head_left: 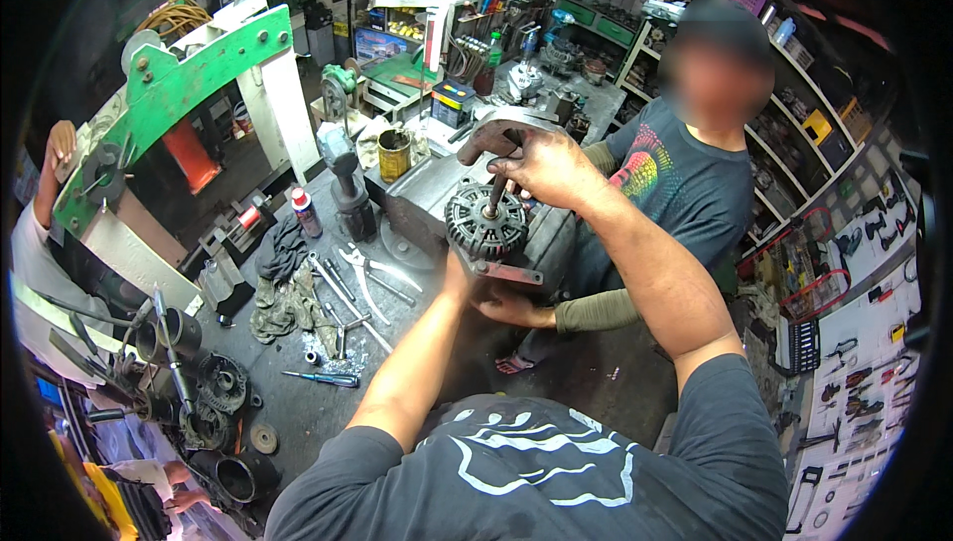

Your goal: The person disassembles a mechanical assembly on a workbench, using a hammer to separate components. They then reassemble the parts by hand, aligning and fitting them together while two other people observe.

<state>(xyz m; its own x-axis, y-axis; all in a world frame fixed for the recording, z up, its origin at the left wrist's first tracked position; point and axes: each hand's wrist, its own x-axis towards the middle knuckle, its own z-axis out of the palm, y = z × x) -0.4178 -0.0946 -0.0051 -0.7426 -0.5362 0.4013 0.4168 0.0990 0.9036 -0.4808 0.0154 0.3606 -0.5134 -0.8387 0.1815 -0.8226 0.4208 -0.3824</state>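
Head view: from where I stand, the round slotted housing (pixel 486 228) sits directly below the person's right hand (pixel 554 169) and just above and to the right of their left hand (pixel 460 276), beside the dark vise (pixel 412 218) on the worktop (pixel 283 357). That right hand is curled in, thumb and fingers closed about a dark rod (pixel 495 192) that stands nearly upright, its lower end at the middle of the housing. A heavy, curved grey metal piece (pixel 506 129) lies along the top of the same hand; I can't tell whether the fingers grip it too. The left hand is up against the lower left edge of the housing, its fingers hidden from me, so how far it is closed I can't say. The housing itself is dark grey metal with a ribbed rim, openings set in a ring about its face and a small brassy hub in the centre. A flat metal bar (pixel 511 272) with a hole near its end juts out beneath it, and a co-worker's hand (pixel 508 305), in an olive sleeve, reaches in just under that. Off to the left lie long-handled pliers (pixel 366 283), a crumpled cloth (pixel 283 298) and a blue screwdriver (pixel 323 379).
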